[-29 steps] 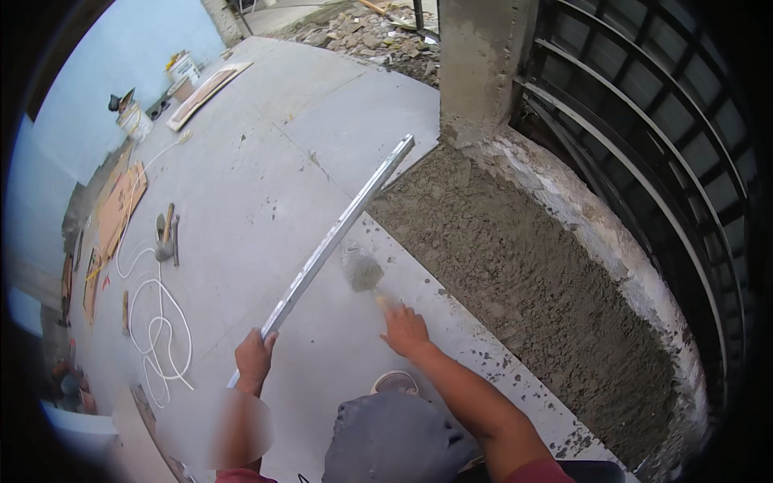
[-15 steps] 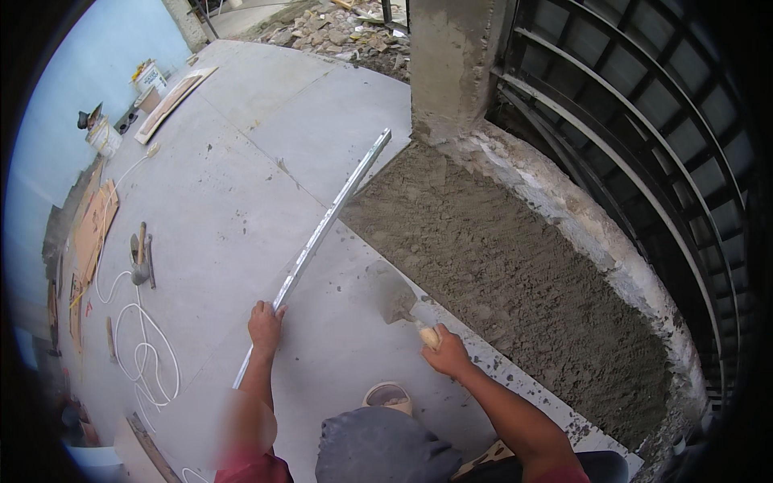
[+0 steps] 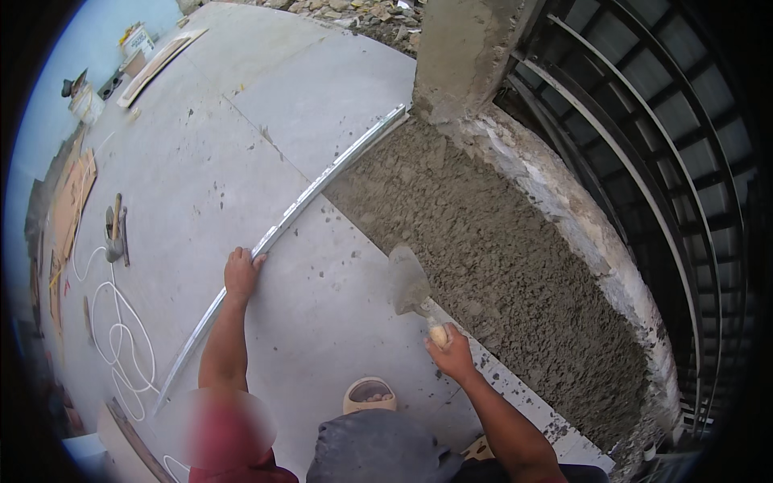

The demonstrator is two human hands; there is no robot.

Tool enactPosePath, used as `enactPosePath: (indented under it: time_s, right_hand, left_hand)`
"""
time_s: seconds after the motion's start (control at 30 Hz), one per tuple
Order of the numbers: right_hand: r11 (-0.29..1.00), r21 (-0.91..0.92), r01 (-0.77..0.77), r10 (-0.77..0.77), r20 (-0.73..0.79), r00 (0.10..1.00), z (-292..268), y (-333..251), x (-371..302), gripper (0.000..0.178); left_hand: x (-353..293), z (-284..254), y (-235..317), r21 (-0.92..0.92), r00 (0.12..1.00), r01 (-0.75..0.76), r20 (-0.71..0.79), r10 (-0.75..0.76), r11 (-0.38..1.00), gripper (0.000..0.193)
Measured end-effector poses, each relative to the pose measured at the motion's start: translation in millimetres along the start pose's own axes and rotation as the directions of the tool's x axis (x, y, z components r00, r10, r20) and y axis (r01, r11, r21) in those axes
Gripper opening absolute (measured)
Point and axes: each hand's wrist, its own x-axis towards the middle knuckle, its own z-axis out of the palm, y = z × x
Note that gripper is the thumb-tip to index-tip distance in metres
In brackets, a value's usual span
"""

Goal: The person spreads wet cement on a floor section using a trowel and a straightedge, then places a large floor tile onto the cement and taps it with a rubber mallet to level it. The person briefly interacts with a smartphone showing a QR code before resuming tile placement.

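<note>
My left hand (image 3: 241, 274) is closed around a long silver metal straightedge (image 3: 306, 197), which slants across the grey floor tiles. Its far end lies by the foot of the concrete pillar, at the far edge of a bed of wet mortar (image 3: 507, 282). In my right hand (image 3: 451, 352) is the wooden handle of a trowel (image 3: 409, 282). The trowel's mortar-smeared blade points away from me, over the tile edge beside the mortar. Whether the blade touches anything I cannot tell.
A concrete pillar (image 3: 459, 64) stands at the far end of the mortar. A rough broken ledge (image 3: 564, 209) and a dark metal gate (image 3: 644, 153) border its right side. At left lie a hammer (image 3: 117, 229), a white cord (image 3: 121, 330) and boards (image 3: 72, 209). Buckets (image 3: 87, 105) stand by the blue wall.
The straightedge's far end has swung right to the pillar, and my left hand has moved slightly farther away. The trowel has come right, to the mortar's edge. The whole view has shifted a little.
</note>
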Motion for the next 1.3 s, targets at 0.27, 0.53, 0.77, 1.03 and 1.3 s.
enactPosePath:
  time_s: [0.27, 0.53, 0.77, 1.03, 1.3]
  right_hand:
    - [1.0, 0.019, 0.017, -0.017, 0.028, 0.999, 12.9, -15.2, 3.8, 0.033]
    - [0.994, -0.066, 0.085, -0.081, 0.06, 0.995, -0.4, -35.6, 23.8, 0.034]
    - [0.986, -0.075, -0.15, 0.149, -0.022, 0.989, -16.5, -23.7, 36.9, 0.036]
    - [0.996, 0.056, -0.063, 0.058, 0.081, 0.995, -9.3, -10.7, 42.0, 0.036]
    - [0.999, 0.05, 0.012, -0.016, 0.094, 0.995, -8.1, -11.8, 35.2, 0.026]
  left_hand:
    - [-5.3, -6.2, 12.8, -0.057, 0.997, -0.081, -0.014, 0.08, 0.995, 0.04]
    - [-40.9, -46.6, 3.7, -0.087, 0.997, -0.079, -0.023, 0.077, 0.993, 0.036]
    - [-76.7, -54.6, -25.1, -0.114, 0.996, 0.079, -0.043, -0.084, 0.99, 0.022]
    - [-49.7, -42.7, -49.8, 0.065, 0.925, 0.302, -0.261, -0.276, 0.951, 0.024]
    - [-13.3, -93.7, -74.9, -0.013, 0.942, 0.159, -0.297, -0.156, 0.987, 0.025]
